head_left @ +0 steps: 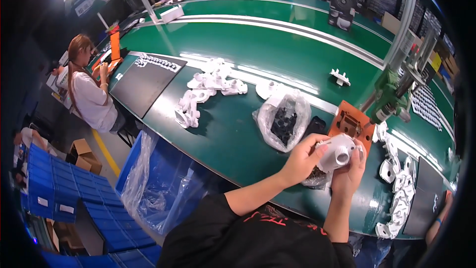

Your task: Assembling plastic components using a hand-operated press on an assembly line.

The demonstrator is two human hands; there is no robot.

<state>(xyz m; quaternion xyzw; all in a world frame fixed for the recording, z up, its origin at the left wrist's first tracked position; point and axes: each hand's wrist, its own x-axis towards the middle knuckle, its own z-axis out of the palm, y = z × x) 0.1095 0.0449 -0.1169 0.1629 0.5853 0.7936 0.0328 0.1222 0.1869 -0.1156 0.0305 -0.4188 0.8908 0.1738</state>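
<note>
Between my two hands is a white plastic housing (331,157) with a round tubular neck pointing toward me. My left hand (303,160) grips its left side, thumb laid on top. On the other side my right hand (350,172) is closed around its right edge. Just beyond the housing stands an orange fixture block (365,128) beneath a green press (384,97). A clear plastic bag (266,128) of small black parts lies left of the fixture. Partly hidden under my hands is another clear bag (317,183) with small pieces inside.
White housings (204,82) lie grouped on the green bench to the left, and more housings (400,188) form a line at right. A black mat (144,85) is at far left, near a seated person (91,94). A plastic-lined blue bin (163,188) stands below the bench edge.
</note>
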